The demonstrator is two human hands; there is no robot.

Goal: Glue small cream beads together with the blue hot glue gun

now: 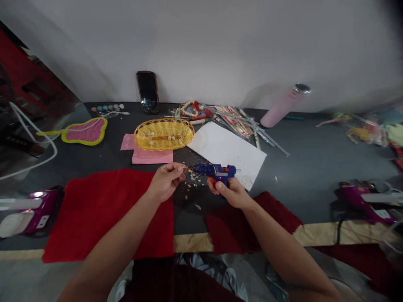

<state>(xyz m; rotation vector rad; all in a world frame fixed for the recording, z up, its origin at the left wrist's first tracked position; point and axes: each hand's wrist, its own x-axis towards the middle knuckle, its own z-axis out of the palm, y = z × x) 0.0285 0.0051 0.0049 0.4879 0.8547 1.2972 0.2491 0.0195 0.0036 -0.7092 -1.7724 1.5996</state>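
Observation:
My right hand (229, 191) is wrapped round the handle of a blue glue gun (217, 170), whose nozzle points left. A small red light glows on its side. At the nozzle tip, my left hand (168, 180) pinches something too small to make out between thumb and fingers. Small pale crumbs (189, 184) lie scattered on the dark table (195, 222) beneath the nozzle. Behind my left hand a yellow woven basket (163, 144) holds a few small pieces and rests partly on pink sheets (151, 157).
A white board (229, 149) lies behind the gun, with sticks and straws (236, 121) beyond. A phone (147, 92) and pink bottle (283, 107) stand at the wall. Red cloths (116, 214) lie in front; purple devices (44, 209) sit at both sides.

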